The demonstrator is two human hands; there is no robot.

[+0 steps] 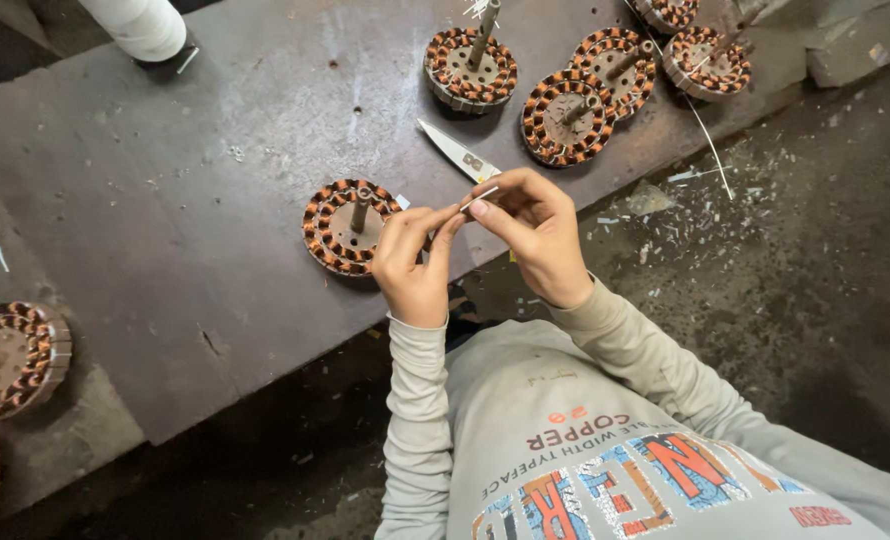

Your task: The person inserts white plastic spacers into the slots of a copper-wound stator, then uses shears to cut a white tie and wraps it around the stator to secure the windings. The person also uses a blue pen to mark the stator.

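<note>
Both hands meet above the near edge of the metal bench [165, 200]. The right hand [535, 235] and left hand [413, 262] pinch a thin white sleeve [480, 197] between closed fingertips, just right of a copper-wound stator [345, 227] with its upright shaft.

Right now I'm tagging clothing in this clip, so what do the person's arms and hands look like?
Both hands are bare: left hand, right hand, no gloves, rings or watch visible. Both arms wear long, pale grey-beige sleeves with ribbed cuffs at the wrists, part of a sweatshirt with colourful printed lettering on the chest.
</note>
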